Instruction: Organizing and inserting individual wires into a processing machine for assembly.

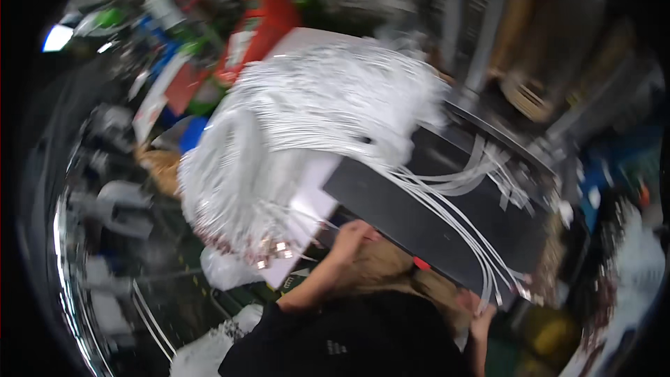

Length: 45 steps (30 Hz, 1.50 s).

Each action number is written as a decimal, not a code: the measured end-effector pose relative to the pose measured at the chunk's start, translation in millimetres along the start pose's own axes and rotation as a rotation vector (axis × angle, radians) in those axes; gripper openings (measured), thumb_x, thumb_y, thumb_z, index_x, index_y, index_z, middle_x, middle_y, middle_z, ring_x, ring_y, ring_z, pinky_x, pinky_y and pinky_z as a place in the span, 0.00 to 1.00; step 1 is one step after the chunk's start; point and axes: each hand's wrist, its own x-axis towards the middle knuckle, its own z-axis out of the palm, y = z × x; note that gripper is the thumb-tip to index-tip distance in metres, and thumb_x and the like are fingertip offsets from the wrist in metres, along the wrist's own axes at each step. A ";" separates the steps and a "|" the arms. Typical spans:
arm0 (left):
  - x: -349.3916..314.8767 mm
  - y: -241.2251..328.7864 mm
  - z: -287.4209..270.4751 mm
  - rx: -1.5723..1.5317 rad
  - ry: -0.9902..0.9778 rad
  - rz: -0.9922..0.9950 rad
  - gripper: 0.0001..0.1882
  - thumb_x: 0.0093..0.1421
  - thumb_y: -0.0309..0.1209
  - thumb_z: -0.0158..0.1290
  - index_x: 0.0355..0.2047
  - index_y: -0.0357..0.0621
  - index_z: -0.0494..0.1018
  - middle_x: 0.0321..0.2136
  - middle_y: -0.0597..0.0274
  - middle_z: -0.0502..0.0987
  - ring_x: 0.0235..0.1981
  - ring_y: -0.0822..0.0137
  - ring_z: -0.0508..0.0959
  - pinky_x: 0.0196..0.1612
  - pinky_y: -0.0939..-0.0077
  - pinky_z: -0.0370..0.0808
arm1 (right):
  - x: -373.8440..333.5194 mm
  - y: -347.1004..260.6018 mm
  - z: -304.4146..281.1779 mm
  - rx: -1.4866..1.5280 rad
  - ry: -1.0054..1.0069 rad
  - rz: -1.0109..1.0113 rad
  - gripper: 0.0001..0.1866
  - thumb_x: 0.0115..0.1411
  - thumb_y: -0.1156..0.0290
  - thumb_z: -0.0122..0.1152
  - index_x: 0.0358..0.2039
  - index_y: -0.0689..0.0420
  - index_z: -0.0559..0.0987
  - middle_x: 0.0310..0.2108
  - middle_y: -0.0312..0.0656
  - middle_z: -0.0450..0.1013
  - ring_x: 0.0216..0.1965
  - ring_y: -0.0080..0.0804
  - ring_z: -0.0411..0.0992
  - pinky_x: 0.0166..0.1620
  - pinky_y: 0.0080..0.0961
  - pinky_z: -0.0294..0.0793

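A thick heap of white cables (pixel 314 105) lies on a pale board, its looped left part ending in several metallic and reddish tips. My left hand (pixel 352 239) is at the near edge of the dark worktop, fingers pinched around a thin white cable from the heap. Several white cables (pixel 453 218) run from the heap across the worktop to its near right corner. There my right hand (pixel 478 305) has its fingers closed on the end of one of these cables. Motion blur softens both fingertips.
The dark worktop (pixel 408 213) carries a smaller bunch of white cables (pixel 492 167) at its far right. Behind the heap stands a red-orange container (pixel 258 31). A clear plastic bag (pixel 227 269) hangs beside the pale board (pixel 310 195). Cardboard (pixel 544 35) stands at the back right.
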 end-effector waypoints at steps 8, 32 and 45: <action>-18.6 -34.3 89.1 0.355 -0.402 0.161 0.19 0.67 0.43 0.53 0.32 0.38 0.79 0.24 0.60 0.79 0.28 0.68 0.79 0.37 0.72 0.76 | 70.7 -156.2 70.0 0.077 -0.711 0.057 0.16 0.69 0.68 0.54 0.54 0.60 0.77 0.47 0.43 0.79 0.48 0.32 0.77 0.53 0.28 0.74; 100.0 180.9 212.5 1.838 -0.501 1.215 0.07 0.51 0.21 0.53 0.31 0.40 0.71 0.30 0.53 0.75 0.37 0.52 0.75 0.41 0.62 0.71 | 47.3 64.3 -186.2 -0.058 -0.226 0.420 0.13 0.58 0.66 0.67 0.37 0.63 0.84 0.29 0.44 0.79 0.32 0.29 0.75 0.39 0.26 0.74; 14.5 95.2 381.1 1.172 -0.936 1.079 0.09 0.65 0.30 0.52 0.39 0.38 0.75 0.35 0.46 0.78 0.38 0.45 0.78 0.41 0.59 0.74 | 124.3 -196.9 -120.0 -0.570 0.339 -0.643 0.29 0.46 0.59 0.74 0.50 0.51 0.79 0.45 0.44 0.76 0.46 0.43 0.75 0.53 0.40 0.70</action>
